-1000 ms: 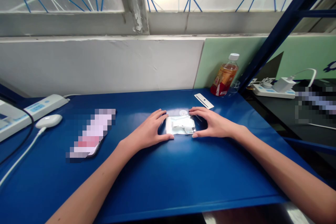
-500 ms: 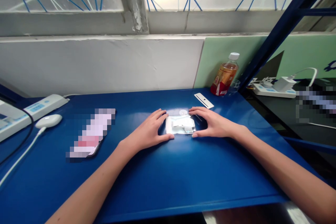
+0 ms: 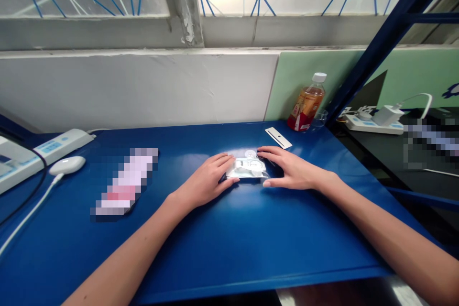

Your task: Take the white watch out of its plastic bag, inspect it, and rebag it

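A small clear packet (image 3: 247, 167) with white contents lies on the blue table (image 3: 229, 244), between my two hands. My left hand (image 3: 211, 177) is at the packet's left edge, its thumb and fingers pinching that side. At the right edge, my right hand (image 3: 287, 166) curves with thumb and fingers well apart, holding nothing. Just behind the packet is a small round clear-white piece (image 3: 250, 154), close to my right fingertips.
A white card (image 3: 278, 137) lies behind my right hand. Farther back stand a drink bottle (image 3: 306, 105) and a clear cup (image 3: 320, 118). On the left are a pixelated phone (image 3: 131, 179), a white charging case (image 3: 67, 166) and a power strip (image 3: 53, 148).
My left hand has moved slightly right, and its thumb and fingers have drawn together on the packet's edge. The packet's front edge now sits a little farther back. My right hand is nearly unmoved.
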Motion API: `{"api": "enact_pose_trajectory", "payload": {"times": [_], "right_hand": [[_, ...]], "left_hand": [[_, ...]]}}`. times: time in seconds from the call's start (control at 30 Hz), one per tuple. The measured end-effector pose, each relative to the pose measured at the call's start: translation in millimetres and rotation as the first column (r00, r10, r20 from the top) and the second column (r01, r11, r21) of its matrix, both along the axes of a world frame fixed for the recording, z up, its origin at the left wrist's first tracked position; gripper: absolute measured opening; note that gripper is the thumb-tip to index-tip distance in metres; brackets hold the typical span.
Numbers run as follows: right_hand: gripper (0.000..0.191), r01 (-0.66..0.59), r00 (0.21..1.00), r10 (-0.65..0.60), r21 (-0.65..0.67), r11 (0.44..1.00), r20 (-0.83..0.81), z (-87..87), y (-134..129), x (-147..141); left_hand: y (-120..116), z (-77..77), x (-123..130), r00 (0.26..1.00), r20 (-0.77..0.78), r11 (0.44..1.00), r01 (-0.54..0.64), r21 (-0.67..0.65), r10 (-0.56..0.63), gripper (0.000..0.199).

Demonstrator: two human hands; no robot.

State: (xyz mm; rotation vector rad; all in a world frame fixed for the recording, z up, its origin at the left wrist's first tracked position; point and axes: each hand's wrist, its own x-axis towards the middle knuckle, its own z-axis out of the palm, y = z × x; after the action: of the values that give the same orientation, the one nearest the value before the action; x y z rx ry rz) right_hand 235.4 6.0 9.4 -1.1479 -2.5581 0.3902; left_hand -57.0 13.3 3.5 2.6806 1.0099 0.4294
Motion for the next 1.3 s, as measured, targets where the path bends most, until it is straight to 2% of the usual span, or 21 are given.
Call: {"api": "enact_pose_trajectory", "payload": {"times": [0.07, 0.2, 0.23, 0.33, 0.4, 0.47, 0.53, 0.67, 0.77, 0.87, 0.97, 1.1, 1.2, 1.3], "right_hand": [[0.079, -0.022, 1.000, 0.022, 0.050, 0.998, -0.007, 1.0, -0.1, -0.1], [0.037, -0.085, 0.991, 0.104, 0.206, 0.975, -0.085, 3.0, -0.8, -2.7], [0.031, -0.094, 0.985, 0.125, 0.245, 0.965, -0.116, 3.0, -1.1, -3.7], [0.029, -0.076, 0.953, 0.164, 0.323, 0.943, -0.254, 2.1, -2.8, -7.2], [0.027, -0.035, 0.918, 0.157, 0.320, 0.947, -0.365, 2.9, -5.5, -10.4], [0.022, 0.028, 0.875, 0.099, 0.252, 0.967, -0.474, 6.4, -9.6, -14.0], [0.015, 0.079, 0.829, 0.007, 0.130, 0.988, -0.560, 12.1, -14.1, -17.5], [0.016, 0.085, 0.788, -0.140, -0.119, 0.989, -0.600, 20.7, -18.2, -20.7], [0.022, 0.098, 0.777, -0.224, -0.238, 0.966, -0.588, 17.3, -13.3, -19.6], [0.025, 0.124, 0.767, -0.284, -0.300, 0.946, -0.575, 7.7, -4.4, -16.4], [0.027, 0.165, 0.792, -0.312, -0.309, 0.937, -0.524, -1.6, 2.8, -12.5], [0.021, 0.203, 0.884, -0.249, -0.155, 0.967, -0.396, -7.1, 5.8, -9.2], [0.023, 0.173, 0.944, -0.165, 0.000, 0.985, -0.285, -7.3, 5.6, -7.0], [0.033, 0.099, 0.980, -0.089, 0.052, 0.994, -0.179, -5.4, 5.0, -3.1]], "left_hand": [[0.0, 0.5, 0.8, 1.000, -0.008, 1.000, 0.000, 0.009, 0.000, 0.048], [-0.2, 1.7, 2.2, 1.000, -0.001, 0.999, 0.000, 0.052, 0.000, 0.046], [-0.2, 2.0, 2.4, 1.000, 0.014, 0.998, 0.006, 0.070, -0.007, 0.045], [-0.2, 3.1, 3.1, 0.993, 0.106, 0.992, 0.028, 0.125, -0.041, 0.042], [-1.4, 4.2, 3.8, 0.975, 0.211, 0.990, 0.035, 0.139, -0.064, 0.038], [-3.5, 5.6, 5.1, 0.944, 0.322, 0.992, 0.030, 0.126, -0.069, 0.033], [-6.3, 7.4, 7.1, 0.914, 0.404, 0.997, 0.013, 0.076, -0.042, 0.030], [-10.5, 11.1, 12.7, 0.872, 0.476, 0.989, -0.051, -0.140, 0.112, 0.031], [-10.3, 10.8, 15.2, 0.837, 0.495, 0.958, -0.108, -0.266, 0.232, 0.025], [-7.3, 6.5, 13.1, 0.854, 0.448, 0.954, -0.163, -0.252, 0.264, 0.039], [-4.2, 1.9, 8.7, 0.933, 0.317, 0.982, -0.130, -0.140, 0.169, 0.059], [-3.3, -0.1, 5.0, 0.987, 0.123, 0.992, -0.090, -0.091, 0.101, 0.069], [-3.8, 0.8, 3.5, 0.992, 0.036, 0.987, -0.118, -0.112, 0.123, 0.069], [-4.0, 3.4, 1.5, 0.992, -0.019, 0.982, -0.128, -0.141, 0.126, 0.071]]}}
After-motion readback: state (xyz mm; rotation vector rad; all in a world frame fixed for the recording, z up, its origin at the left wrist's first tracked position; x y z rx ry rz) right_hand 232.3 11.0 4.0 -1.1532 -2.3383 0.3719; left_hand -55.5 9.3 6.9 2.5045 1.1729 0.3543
